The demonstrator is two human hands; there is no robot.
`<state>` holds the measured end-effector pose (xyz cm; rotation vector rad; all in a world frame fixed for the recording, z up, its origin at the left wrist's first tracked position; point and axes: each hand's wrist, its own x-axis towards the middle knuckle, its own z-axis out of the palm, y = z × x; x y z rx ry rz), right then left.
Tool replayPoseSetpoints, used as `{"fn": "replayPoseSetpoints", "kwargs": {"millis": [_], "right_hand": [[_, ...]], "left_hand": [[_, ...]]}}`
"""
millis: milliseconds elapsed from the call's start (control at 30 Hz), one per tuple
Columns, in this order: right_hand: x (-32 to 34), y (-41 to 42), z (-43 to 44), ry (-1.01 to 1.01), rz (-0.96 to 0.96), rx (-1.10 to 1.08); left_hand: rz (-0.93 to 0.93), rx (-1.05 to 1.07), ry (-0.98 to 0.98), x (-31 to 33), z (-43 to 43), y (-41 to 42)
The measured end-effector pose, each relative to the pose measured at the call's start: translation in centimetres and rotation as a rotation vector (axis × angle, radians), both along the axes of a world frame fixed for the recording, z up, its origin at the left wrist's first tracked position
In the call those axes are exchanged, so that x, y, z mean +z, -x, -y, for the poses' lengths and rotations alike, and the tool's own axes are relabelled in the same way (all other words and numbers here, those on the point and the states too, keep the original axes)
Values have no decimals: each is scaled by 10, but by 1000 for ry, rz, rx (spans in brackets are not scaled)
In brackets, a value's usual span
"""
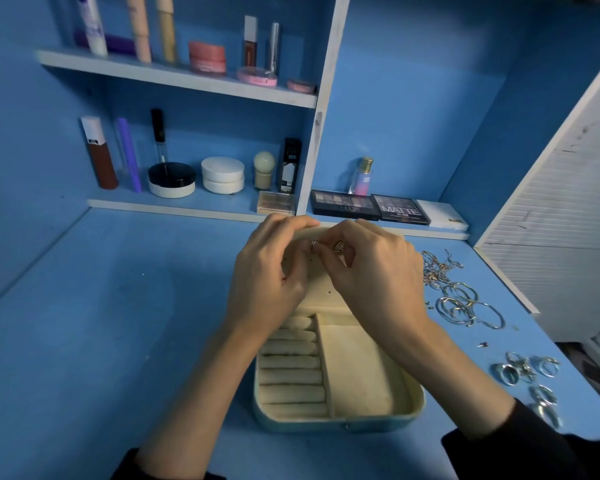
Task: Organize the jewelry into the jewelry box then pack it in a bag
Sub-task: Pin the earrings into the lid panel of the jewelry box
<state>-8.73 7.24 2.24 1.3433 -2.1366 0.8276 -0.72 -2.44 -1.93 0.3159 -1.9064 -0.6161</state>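
So you're early in the sorting step. Your left hand [271, 271] has a pinching grip on a small silvery piece [313, 245] and your right hand [371, 271] on a small gold piece [339, 247], both held against the open lid [326, 292] of the jewelry box [409, 407], which sits on the table [118, 341] in front of you. I'd guess the next move is seating a piece in the lid's tiny holes, so go slow. The hoops [465, 306], rings [523, 372] and chains [437, 268] wait at the right.

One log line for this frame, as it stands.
left hand: pinches small piece | right hand: pinches gold piece | box: open | hoops, rings: on table right of box
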Motion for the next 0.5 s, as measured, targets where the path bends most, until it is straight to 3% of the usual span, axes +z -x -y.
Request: {"fn": "replayPoseSetpoints", "kwargs": {"millis": [367, 500], "right_hand": [[-4, 3, -5, -6, 23, 43], [-1, 13, -17, -47, 166, 190]], "left_hand": [[22, 23, 31, -3, 2, 1], [24, 33, 33, -3, 2, 2]]}}
